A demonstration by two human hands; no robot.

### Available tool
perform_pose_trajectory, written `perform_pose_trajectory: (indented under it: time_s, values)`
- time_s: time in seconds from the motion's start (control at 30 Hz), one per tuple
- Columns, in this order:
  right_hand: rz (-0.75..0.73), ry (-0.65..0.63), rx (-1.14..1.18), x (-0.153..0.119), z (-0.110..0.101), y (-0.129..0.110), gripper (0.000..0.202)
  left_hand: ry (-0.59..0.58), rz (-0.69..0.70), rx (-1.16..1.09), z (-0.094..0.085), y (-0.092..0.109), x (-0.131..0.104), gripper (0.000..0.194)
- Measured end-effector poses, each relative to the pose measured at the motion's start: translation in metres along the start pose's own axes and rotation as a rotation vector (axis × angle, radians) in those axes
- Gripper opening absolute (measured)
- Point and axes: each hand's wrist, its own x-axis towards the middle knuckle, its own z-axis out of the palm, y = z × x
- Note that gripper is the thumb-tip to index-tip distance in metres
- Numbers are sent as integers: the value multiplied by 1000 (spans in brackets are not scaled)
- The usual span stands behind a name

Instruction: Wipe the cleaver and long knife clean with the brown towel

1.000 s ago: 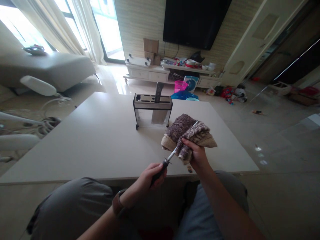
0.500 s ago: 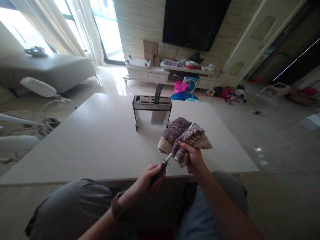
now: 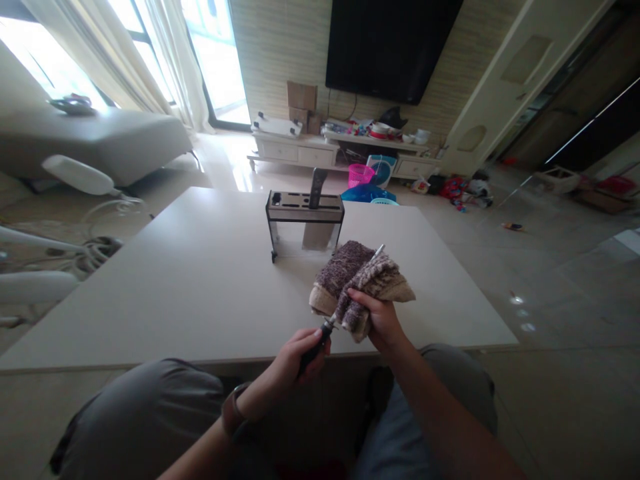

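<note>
My left hand [image 3: 306,357] is closed round the black handle of a sharpening steel [image 3: 325,329], whose thin metal rod points away and to the right. A brown and beige fluffy cloth [image 3: 350,267] is folded about the rod, and only the rod's tip shows beyond it. My right hand [image 3: 381,321] grips the cloth from the right, thumb on top, pressing it around the rod. Just behind the cloth, a knife block [image 3: 306,207] with a slotted top and clear sides stands upright on the table. One black-handled knife [image 3: 316,187] is in it, its broad blade hanging inside.
The white table [image 3: 165,287] spreads before my knees. White chairs [image 3: 77,175] stand to the left. Beyond the table are a pink basket [image 3: 360,175], a low white cabinet [image 3: 285,148] with bowls and boxes, and a wall-mounted television [image 3: 390,47].
My right hand and the cloth have slid down along the rod towards the handle, moving slightly left and nearer to me. My left hand has stayed almost still.
</note>
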Motion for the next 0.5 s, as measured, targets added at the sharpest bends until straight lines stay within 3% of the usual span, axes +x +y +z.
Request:
perform_pose_trajectory:
  time_s: [0.5]
  values:
    - [58,-30,-68,-4,1,13,39,57,17,8,3,3,0,45]
